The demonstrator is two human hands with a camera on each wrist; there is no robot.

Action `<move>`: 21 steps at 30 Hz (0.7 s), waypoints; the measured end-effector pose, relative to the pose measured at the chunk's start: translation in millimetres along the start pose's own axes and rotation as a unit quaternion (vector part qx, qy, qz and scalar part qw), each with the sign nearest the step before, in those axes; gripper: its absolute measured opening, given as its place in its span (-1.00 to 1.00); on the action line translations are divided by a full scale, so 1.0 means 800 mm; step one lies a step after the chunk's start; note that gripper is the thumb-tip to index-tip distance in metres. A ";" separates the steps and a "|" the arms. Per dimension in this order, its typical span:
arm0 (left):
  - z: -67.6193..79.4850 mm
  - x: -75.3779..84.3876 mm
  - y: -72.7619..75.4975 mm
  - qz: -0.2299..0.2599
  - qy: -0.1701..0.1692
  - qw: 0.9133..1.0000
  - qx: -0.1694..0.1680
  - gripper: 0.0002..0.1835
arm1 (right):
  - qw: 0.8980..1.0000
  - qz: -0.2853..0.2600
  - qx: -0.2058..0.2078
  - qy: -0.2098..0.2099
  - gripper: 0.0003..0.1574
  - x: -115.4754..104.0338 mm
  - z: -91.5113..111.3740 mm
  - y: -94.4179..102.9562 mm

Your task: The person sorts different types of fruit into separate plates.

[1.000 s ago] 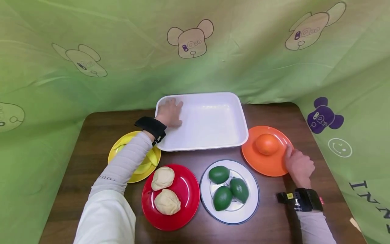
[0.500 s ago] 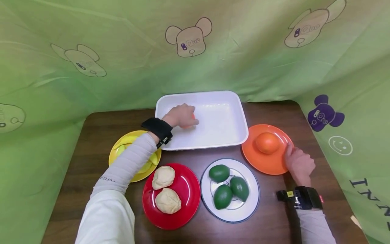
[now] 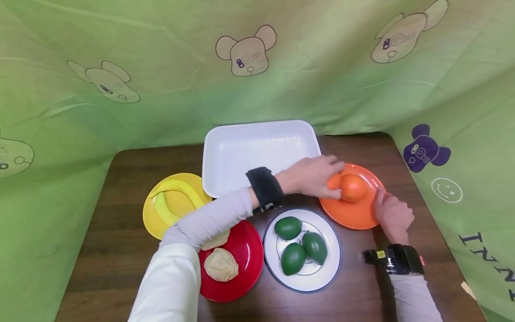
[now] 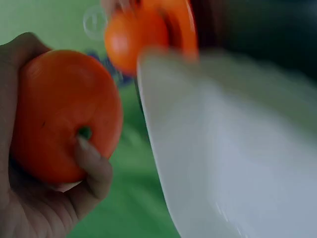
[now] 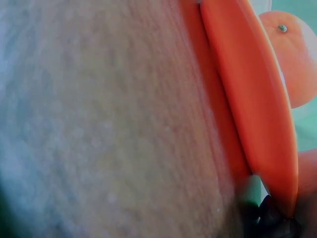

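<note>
My left hand holds an orange over the left part of the orange plate. In the left wrist view the fingers and thumb curl round this held orange, the thumb by its green stem. Another orange lies on the plate, right beside the held one in the head view; whether they touch I cannot tell. My right hand grips the plate's right rim, thumb over the edge. The right wrist view shows the plate edge-on, with the orange behind it.
A white basin stands at the back centre. On the table are a yellow plate of bananas, a red plate with dough-like lumps, partly under my left forearm, and a white plate with three green avocado-like fruits.
My left hand first was spread in the basin's left side, then held an orange there. It has carried that orange rightward to the orange plate. My right hand stays on the plate's rim.
</note>
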State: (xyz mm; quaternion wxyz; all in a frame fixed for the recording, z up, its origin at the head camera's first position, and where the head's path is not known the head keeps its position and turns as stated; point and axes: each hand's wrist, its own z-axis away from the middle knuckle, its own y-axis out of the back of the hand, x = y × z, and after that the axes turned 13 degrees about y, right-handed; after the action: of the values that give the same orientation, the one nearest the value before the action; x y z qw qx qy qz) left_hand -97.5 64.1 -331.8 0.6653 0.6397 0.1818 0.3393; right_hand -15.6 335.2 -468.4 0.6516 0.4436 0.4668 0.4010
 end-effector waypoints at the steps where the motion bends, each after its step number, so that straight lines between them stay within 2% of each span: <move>1: -0.004 0.011 -0.005 -0.014 -0.011 1.000 -0.007 -0.23 | 1.000 -0.001 -0.001 0.000 -0.02 -0.002 0.000 -0.001; 6: -0.017 0.043 -0.038 -0.080 -0.056 0.995 -0.020 -0.38 | 1.000 -0.005 -0.010 0.001 -0.03 -0.011 0.000 -0.006; 9: -0.022 0.052 -0.056 -0.103 -0.061 0.992 -0.033 -0.38 | 1.000 -0.004 -0.010 0.003 -0.01 -0.016 -0.004 -0.007; 12: -0.024 0.055 -0.071 -0.124 -0.058 0.990 -0.044 -0.33 | 1.000 -0.003 -0.011 0.004 -0.01 -0.019 -0.007 -0.006; 16: -0.025 0.054 -0.086 -0.155 -0.057 0.986 -0.041 -0.32 | 1.000 -0.004 -0.001 0.004 -0.02 -0.019 -0.007 -0.005; 21: -0.023 0.049 -0.090 -0.152 -0.045 0.986 -0.044 -0.31 | 1.000 -0.004 0.010 0.005 -0.08 -0.017 -0.010 -0.008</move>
State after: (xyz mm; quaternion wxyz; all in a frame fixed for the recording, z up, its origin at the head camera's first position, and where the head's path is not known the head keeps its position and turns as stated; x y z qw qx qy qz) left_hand -66.1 107.8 -396.4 0.7441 0.5894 0.2314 0.2129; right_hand -25.6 322.2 -472.7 0.6465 0.4457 0.4760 0.3961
